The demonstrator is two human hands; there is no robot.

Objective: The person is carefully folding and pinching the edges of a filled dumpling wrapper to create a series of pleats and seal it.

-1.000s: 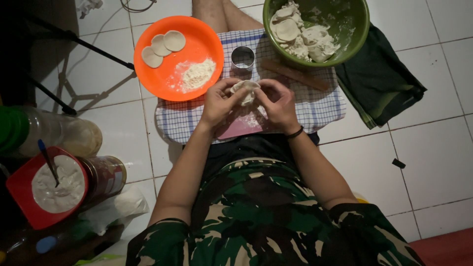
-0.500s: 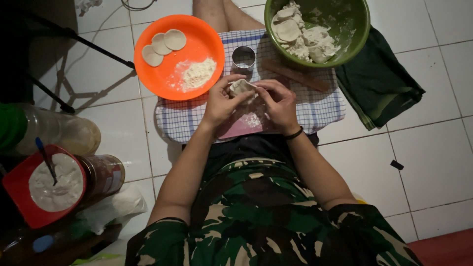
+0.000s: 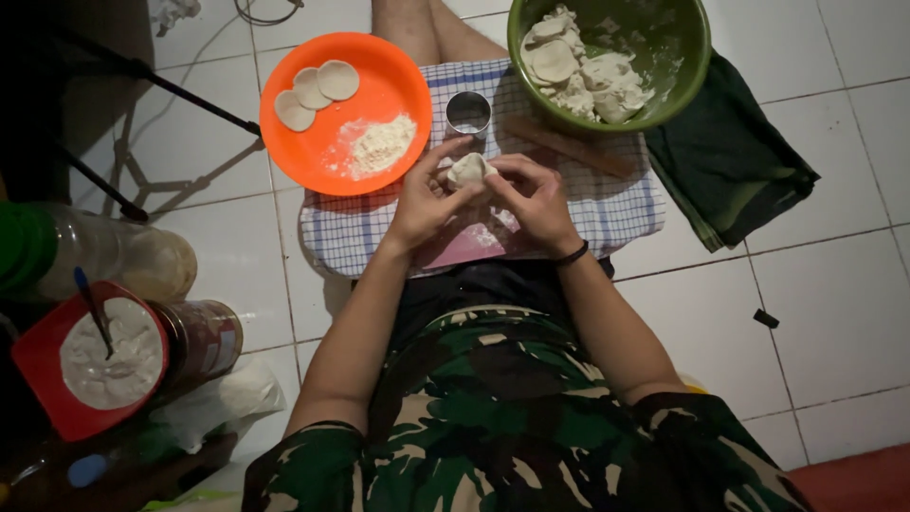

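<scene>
- Both hands now pinch one small dough piece (image 3: pixel 469 169): the left hand (image 3: pixel 427 194) cups it from beside, the right hand (image 3: pixel 536 190) closes fingertips over its edge.
- Compared with a second ago, the piece sits higher, just below the round metal cutter (image 3: pixel 468 112), above the checked cloth (image 3: pixel 607 204).
- Folding looks further along.
- Three dough discs (image 3: pixel 316 87) lie on the orange plate (image 3: pixel 379 66); the green bowl (image 3: pixel 682 66) holds more dough.

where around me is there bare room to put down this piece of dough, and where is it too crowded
Free: the orange plate's right side, beside the flour heap and three dough rounds; the checked cloth's right end below the rolling pin; white tiles right of it. Crowded: around the metal cutter, green bowl and both hands.
</scene>
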